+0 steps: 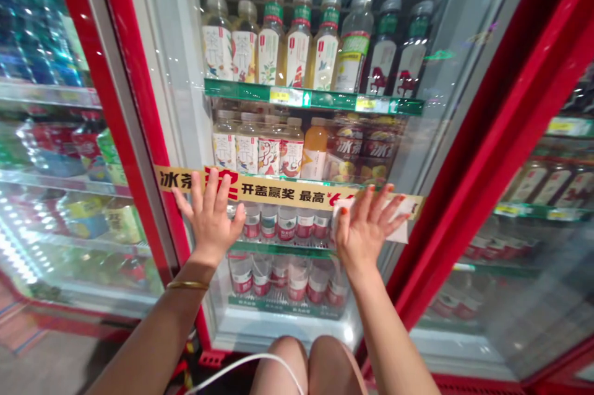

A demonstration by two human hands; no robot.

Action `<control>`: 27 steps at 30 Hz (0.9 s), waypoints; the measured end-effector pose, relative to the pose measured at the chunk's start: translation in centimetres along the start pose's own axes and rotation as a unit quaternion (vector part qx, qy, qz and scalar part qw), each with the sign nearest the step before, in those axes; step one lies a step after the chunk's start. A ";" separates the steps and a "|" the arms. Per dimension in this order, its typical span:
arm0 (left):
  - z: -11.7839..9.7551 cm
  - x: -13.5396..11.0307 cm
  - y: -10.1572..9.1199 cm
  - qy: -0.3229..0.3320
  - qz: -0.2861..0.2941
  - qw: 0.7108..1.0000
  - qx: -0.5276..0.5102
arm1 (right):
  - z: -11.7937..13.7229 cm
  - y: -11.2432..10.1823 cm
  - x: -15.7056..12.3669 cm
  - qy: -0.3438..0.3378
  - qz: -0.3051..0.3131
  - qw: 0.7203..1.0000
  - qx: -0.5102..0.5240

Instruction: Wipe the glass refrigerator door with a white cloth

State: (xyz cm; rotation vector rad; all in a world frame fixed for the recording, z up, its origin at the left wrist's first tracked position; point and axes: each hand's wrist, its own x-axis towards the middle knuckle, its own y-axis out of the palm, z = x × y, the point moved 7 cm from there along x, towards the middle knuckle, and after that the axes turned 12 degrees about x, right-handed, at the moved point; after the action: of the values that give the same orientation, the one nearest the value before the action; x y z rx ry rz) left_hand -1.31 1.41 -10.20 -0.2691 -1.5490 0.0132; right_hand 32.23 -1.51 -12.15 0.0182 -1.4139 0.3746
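My left hand (211,212) lies flat with fingers spread against the glass door (185,104) of a red drinks cooler, over the left part of a yellow banner sticker (278,192). My right hand (369,225) presses a white cloth or paper (403,221) flat against the same glass at the sticker's right end, fingers stretched out. A gold bangle (188,285) circles my left wrist.
Behind the glass stand shelves of tea bottles (297,42), juice and small red-labelled bottles (283,221). More coolers with red frames (501,129) flank both sides. My knees (309,364) show at the bottom, with a white cable across them.
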 end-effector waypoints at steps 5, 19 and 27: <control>-0.5 0.1 -0.3 0.010 -0.012 1.000 0.008 | 6.2 1.7 -4.6 -0.195 0.083 0.976 0.058; -0.8 0.1 -0.6 0.014 -0.029 0.999 0.018 | -5.3 -0.4 -4.5 -0.018 -0.043 0.999 0.008; -0.3 -0.1 -0.2 0.000 -0.026 1.000 0.015 | -5.5 0.3 -7.9 -0.032 0.004 0.999 -0.017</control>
State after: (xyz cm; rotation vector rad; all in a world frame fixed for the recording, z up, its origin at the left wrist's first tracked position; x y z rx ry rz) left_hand -1.02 1.20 -10.23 -0.2054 -1.5532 -0.0041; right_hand 36.53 -1.85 -20.78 -0.0026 -1.4844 0.3593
